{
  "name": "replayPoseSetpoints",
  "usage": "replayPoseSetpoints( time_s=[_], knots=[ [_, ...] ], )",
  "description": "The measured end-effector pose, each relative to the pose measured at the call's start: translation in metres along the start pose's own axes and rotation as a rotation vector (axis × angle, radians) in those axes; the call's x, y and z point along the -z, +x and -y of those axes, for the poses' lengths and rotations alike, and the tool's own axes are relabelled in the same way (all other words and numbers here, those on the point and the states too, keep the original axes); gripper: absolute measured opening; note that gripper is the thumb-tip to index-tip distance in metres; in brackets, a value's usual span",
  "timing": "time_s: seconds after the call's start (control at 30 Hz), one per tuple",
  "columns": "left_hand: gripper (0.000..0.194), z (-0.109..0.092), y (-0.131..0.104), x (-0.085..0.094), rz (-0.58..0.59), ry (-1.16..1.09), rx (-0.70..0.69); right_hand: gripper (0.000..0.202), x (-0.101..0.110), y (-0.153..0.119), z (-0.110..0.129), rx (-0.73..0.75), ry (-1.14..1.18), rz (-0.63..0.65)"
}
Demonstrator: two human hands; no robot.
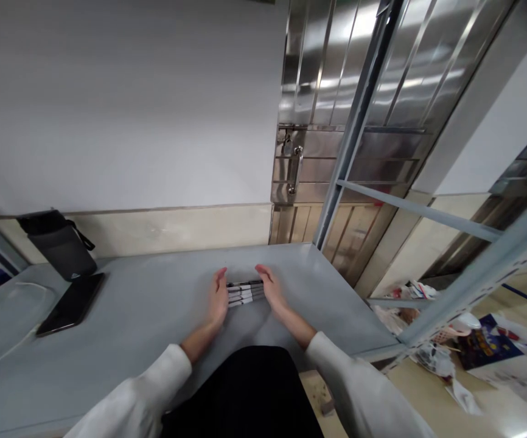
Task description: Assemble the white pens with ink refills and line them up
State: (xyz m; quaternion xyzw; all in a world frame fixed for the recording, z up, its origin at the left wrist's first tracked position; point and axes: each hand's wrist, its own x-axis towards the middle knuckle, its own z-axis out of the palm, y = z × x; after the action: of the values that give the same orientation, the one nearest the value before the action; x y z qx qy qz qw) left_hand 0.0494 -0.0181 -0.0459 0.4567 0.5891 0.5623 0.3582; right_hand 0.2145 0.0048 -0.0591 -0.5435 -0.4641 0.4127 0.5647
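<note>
Several slim pens [245, 292], white and dark, lie side by side in a small bundle on the grey tabletop [154, 340]. At their left end is my left hand [218, 298], palm turned inward and fingers stretched out. My right hand [270, 289] faces it from the right end, its fingers also straight. Both palms are at the pens' ends, touching or nearly so; neither hand wraps around them. Part of the pen ends is hidden behind the hands.
To the left a dark phone [72, 304] lies beside a grey-black pouch [62, 243] with a strap. A white cable [12, 350] curves near the left edge. Metal rack posts [352, 121] rise on the right, with bags and boxes [487, 347] on the floor beyond.
</note>
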Motion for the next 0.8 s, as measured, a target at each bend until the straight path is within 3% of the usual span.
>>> replayPoseSetpoints(
  time_s=[0.4, 0.8],
  knots=[
    [0.028, 0.001, 0.070, -0.021, -0.037, 0.061, -0.026, 0.030, -0.018, 0.059, 0.000, 0.000, -0.012, 0.001],
    [0.027, 0.011, 0.076, -0.019, -0.024, -0.016, -0.052, 0.030, -0.012, 0.058, 0.002, -0.011, 0.021, 0.031]
  ],
)
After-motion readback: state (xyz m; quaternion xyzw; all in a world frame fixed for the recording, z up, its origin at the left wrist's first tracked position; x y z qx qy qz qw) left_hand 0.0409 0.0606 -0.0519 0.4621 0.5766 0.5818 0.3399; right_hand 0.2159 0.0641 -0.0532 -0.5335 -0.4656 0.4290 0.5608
